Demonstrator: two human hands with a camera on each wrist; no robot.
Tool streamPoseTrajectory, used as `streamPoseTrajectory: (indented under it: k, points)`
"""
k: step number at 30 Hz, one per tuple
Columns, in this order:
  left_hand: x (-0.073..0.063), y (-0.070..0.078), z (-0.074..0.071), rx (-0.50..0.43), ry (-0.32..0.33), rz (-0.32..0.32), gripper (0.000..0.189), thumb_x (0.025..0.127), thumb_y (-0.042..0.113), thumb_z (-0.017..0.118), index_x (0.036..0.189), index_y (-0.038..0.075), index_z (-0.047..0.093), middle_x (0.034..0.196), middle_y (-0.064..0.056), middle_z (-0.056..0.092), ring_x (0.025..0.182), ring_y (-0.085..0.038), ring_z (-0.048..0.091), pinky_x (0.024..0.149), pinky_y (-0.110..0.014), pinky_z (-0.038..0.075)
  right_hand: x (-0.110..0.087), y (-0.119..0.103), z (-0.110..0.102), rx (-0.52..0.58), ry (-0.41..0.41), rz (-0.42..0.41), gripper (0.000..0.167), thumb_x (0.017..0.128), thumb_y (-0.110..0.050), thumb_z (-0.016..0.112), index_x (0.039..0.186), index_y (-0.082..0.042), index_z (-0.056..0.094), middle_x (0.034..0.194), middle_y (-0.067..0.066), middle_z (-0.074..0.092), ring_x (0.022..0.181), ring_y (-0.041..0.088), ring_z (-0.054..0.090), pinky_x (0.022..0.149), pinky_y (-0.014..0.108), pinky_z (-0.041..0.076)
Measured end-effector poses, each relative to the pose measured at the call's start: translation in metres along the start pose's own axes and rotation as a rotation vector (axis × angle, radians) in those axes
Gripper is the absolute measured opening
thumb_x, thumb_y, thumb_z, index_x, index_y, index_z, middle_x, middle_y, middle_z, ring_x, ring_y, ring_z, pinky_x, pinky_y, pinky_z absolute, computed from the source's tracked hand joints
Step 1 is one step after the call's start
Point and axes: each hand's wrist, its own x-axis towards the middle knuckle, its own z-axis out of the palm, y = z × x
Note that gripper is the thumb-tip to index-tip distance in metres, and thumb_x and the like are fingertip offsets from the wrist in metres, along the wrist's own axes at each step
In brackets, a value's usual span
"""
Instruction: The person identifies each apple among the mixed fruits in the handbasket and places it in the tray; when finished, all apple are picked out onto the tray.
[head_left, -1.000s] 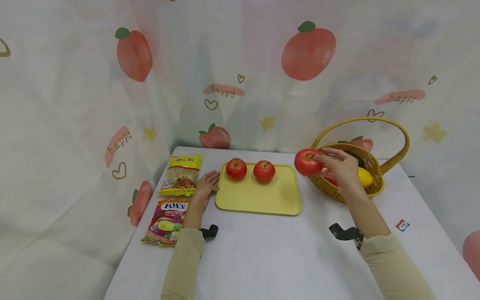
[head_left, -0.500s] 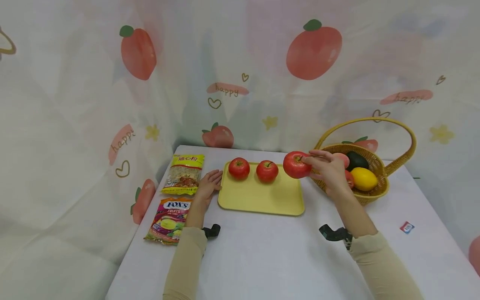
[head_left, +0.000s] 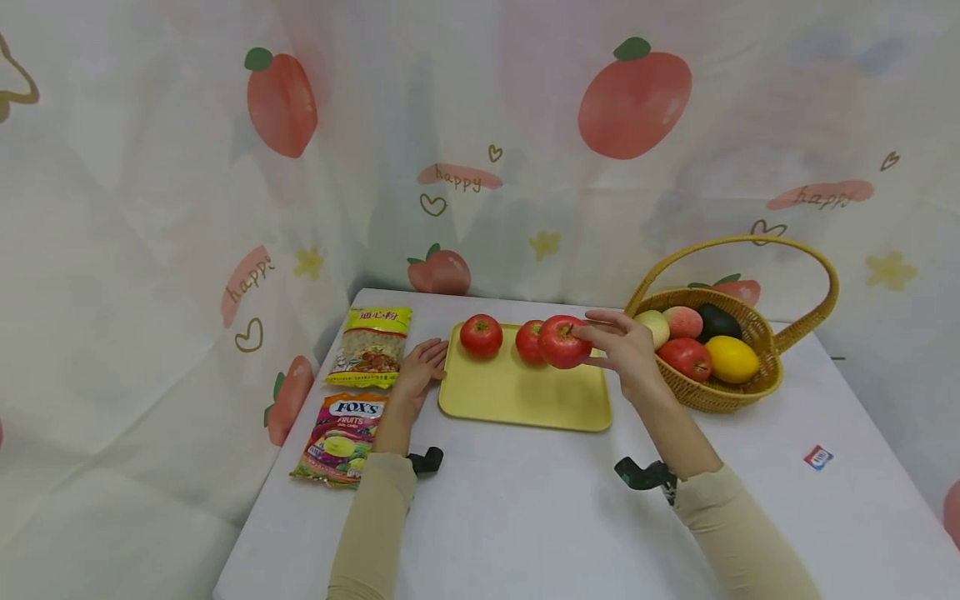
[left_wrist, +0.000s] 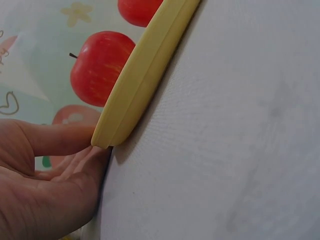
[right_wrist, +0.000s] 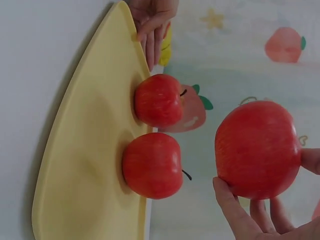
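My right hand (head_left: 626,350) holds a red apple (head_left: 564,342) in its fingertips, raised over the right part of the yellow tray (head_left: 517,400). In the right wrist view this held apple (right_wrist: 257,150) hangs apart from the two on the tray. Those are a left apple (head_left: 481,336) and a right apple (head_left: 529,343), the latter partly hidden behind the held one in the head view. My left hand (head_left: 420,372) is at the tray's left edge. Its thumb touches the rim (left_wrist: 102,142), and its fingers extend along the outside.
A wicker basket (head_left: 708,406) with a tall handle stands at the right, holding a red apple (head_left: 686,358), a lemon (head_left: 732,359), an avocado (head_left: 718,322) and other fruit. Two packets, pasta (head_left: 371,346) and Fox's candy (head_left: 339,437), lie at the left. A small sachet (head_left: 817,457) lies at the right.
My right hand has carried the apple left from beside the basket to over the tray. The basket's fruit has come into view. My left hand stays at the tray's edge.
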Motion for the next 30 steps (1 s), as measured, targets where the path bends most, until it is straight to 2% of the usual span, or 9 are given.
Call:
streamPoseTrajectory:
  k: [7,17,23,30]
  points:
    - [-0.001,0.001,0.001,-0.007,-0.012,0.003,0.079,0.084,-0.032,0.046,0.157,-0.002,0.038,0.158,-0.022,0.045,0.149,-0.031,0.042,0.122,-0.040,0.036,0.003,0.008,0.019,-0.010,-0.034,0.006,0.054,0.094,-0.028,0.078,0.140,-0.006,0.058,0.132,0.011,0.064,0.111,0.019,0.066,0.087,0.041,0.063]
    - [0.000,0.000,-0.002,-0.006,-0.008,-0.007,0.078,0.085,-0.031,0.048,0.156,0.000,0.040,0.158,-0.019,0.047,0.148,-0.029,0.043,0.122,-0.038,0.037,0.009,0.022,0.045,-0.011,-0.042,0.029,0.061,0.092,-0.023,0.079,0.143,0.001,0.056,0.128,0.014,0.066,0.107,0.019,0.068,0.084,0.040,0.064]
    - [0.001,0.000,-0.002,-0.001,-0.002,-0.017,0.078,0.085,-0.030,0.049,0.156,0.001,0.040,0.158,-0.020,0.047,0.148,-0.030,0.044,0.121,-0.039,0.037,0.011,0.030,0.061,-0.018,-0.039,0.040,0.058,0.091,-0.019,0.080,0.140,0.001,0.059,0.129,0.016,0.065,0.114,0.025,0.066,0.082,0.040,0.065]
    - [0.001,0.000,-0.001,-0.013,0.005,-0.013,0.077,0.085,-0.030,0.049,0.156,0.000,0.041,0.157,-0.020,0.047,0.148,-0.030,0.044,0.121,-0.039,0.037,0.013,0.041,0.076,-0.011,-0.074,0.071,0.057,0.090,-0.020,0.081,0.141,-0.002,0.060,0.133,0.015,0.064,0.111,0.023,0.066,0.083,0.040,0.065]
